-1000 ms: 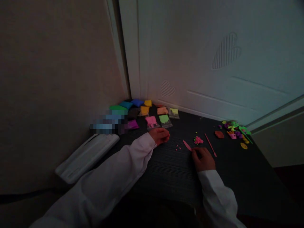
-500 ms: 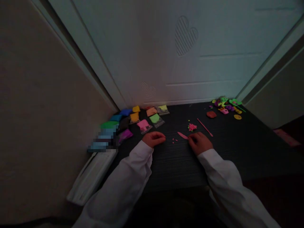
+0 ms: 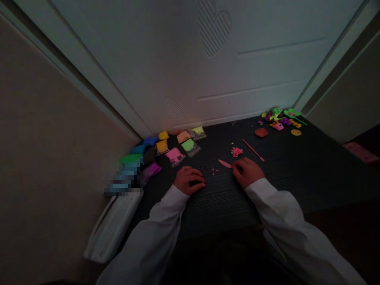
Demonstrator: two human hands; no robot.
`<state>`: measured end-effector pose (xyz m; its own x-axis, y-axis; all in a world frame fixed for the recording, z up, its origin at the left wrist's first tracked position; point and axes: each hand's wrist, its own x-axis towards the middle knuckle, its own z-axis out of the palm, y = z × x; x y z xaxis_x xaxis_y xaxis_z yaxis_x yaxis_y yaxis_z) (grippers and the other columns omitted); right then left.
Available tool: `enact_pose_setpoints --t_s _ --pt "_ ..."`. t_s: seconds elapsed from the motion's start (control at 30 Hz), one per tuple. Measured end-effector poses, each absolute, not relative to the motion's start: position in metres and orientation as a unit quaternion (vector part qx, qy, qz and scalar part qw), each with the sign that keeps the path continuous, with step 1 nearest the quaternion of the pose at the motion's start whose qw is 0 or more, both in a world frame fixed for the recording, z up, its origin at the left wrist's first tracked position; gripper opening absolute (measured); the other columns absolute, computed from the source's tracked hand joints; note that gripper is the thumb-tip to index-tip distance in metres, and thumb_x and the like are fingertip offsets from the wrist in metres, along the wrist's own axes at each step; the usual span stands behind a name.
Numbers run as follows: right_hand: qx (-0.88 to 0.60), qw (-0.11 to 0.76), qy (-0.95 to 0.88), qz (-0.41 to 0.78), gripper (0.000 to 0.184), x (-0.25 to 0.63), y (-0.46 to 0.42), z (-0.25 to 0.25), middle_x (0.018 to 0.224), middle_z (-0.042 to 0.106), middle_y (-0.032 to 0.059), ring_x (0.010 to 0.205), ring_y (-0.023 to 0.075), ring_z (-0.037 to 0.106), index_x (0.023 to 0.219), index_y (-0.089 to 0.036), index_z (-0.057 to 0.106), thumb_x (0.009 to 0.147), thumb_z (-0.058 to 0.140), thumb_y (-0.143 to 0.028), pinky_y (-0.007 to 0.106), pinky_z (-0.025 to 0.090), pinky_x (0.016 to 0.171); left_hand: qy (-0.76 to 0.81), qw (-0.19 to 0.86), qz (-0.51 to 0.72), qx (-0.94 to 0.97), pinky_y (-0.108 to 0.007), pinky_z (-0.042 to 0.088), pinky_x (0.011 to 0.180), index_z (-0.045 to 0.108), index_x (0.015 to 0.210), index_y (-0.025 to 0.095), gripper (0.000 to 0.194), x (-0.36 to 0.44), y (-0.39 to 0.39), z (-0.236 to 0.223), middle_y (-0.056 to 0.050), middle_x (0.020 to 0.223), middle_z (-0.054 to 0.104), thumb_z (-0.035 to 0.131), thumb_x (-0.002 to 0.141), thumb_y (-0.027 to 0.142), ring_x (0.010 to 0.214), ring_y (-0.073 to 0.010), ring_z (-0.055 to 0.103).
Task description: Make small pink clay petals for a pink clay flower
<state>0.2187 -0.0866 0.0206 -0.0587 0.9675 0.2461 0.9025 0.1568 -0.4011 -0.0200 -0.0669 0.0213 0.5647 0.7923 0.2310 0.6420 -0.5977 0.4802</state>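
Observation:
My right hand (image 3: 248, 173) grips a pink plastic modelling knife (image 3: 225, 163) by its handle end, the blade pointing left over the dark tabletop. Left of it, my left hand (image 3: 189, 181) is curled, with thumb and fingertips brought together; anything between them is too small to make out. A few tiny pink clay bits (image 3: 213, 171) lie between the two hands. Just beyond the knife sits a cluster of small pink clay pieces (image 3: 236, 152) with green edges. A thin pink modelling tool (image 3: 253, 150) lies slantwise beyond my right hand.
Bags of coloured clay, among them a pink one (image 3: 175, 156) and a green one (image 3: 190, 146), line the back left. A white box (image 3: 114, 225) stands left. Finished clay figures (image 3: 280, 118) and a red clay lump (image 3: 261, 132) are back right. A white panel (image 3: 178, 59) bounds the back.
The camera view has tilted and shifted slightly. My left hand has come a little nearer to me, its fingers lowered. My right hand keeps hold of the knife.

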Motion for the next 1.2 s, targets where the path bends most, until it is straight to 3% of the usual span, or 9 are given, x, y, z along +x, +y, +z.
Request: enact_pose_setpoints --t_s 0.63,1.2 --pt "-0.645 0.222 -0.729 0.058 0.019 0.218 -0.0866 0.0199 0.076 0.052 0.0036 0.071 0.014 0.048 0.079 -0.02 0.056 0.071 0.04 -0.028 0.025 0.035 0.065 0.395 0.192 0.194 0.877 -0.032 0.033 0.077 0.06 0.078 0.022 0.027 -0.0141 -0.0655 0.022 -0.002 0.085 0.058 0.057 0.059 0.04 0.085 -0.0159 0.048" --pt "-0.647 0.222 -0.726 0.072 0.02 0.2185 -0.0853 0.0205 0.078 0.053 0.0046 0.074 0.0151 0.048 0.08 -0.02 0.056 0.071 0.04 -0.028 0.027 0.036 0.068 0.385 0.2 0.224 0.873 -0.03 0.036 0.074 0.061 0.067 0.02 0.016 -0.0133 -0.0673 0.0231 -0.002 0.078 0.059 0.056 0.062 0.034 0.078 -0.0139 0.05"
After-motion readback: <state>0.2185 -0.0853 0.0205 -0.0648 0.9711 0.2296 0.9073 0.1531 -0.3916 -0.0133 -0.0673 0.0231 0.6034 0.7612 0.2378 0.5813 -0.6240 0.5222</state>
